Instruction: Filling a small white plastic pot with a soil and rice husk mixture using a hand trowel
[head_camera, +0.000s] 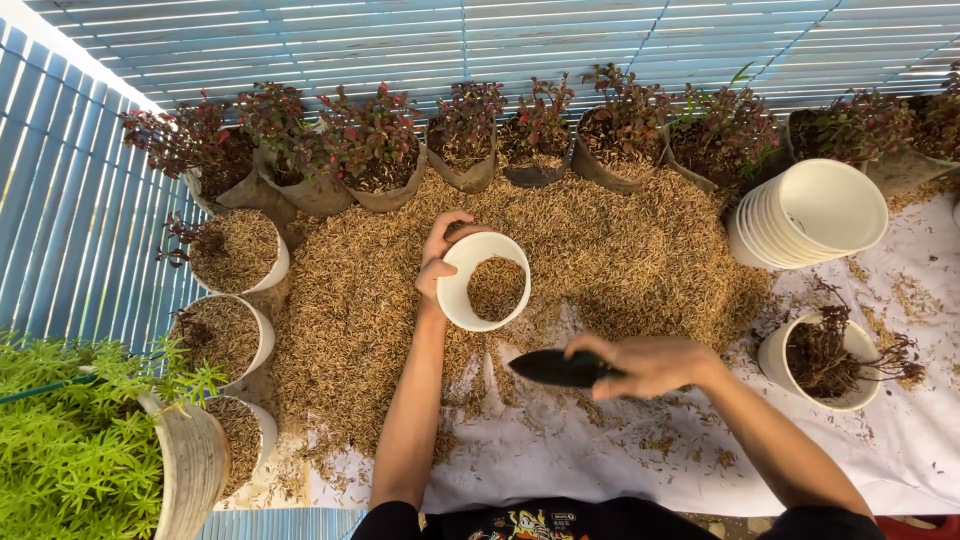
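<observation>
Head view. My left hand (438, 262) grips the rim of a white pot (484, 281), tilted over the heap of rice husk (620, 255) and part filled with it. My right hand (650, 364) closes around a black trowel (552, 367), blade pointing left, just below the pot. A stack of white pots (810, 212) lies at right; potted red-leaved seedlings (370, 145) line the far edge.

A row of red-leaved plants in brown grow bags (380, 160) is lined along the far edge. 3 husk-filled white pots (235, 255) are ranged down the left side. A stack of empty white pots (810, 215) is laid on its side (right). One white pot with a bare-rooted plant (825, 360) is set on the white sheet (600, 460). A green bushy plant (70, 440) is seen lower left.
</observation>
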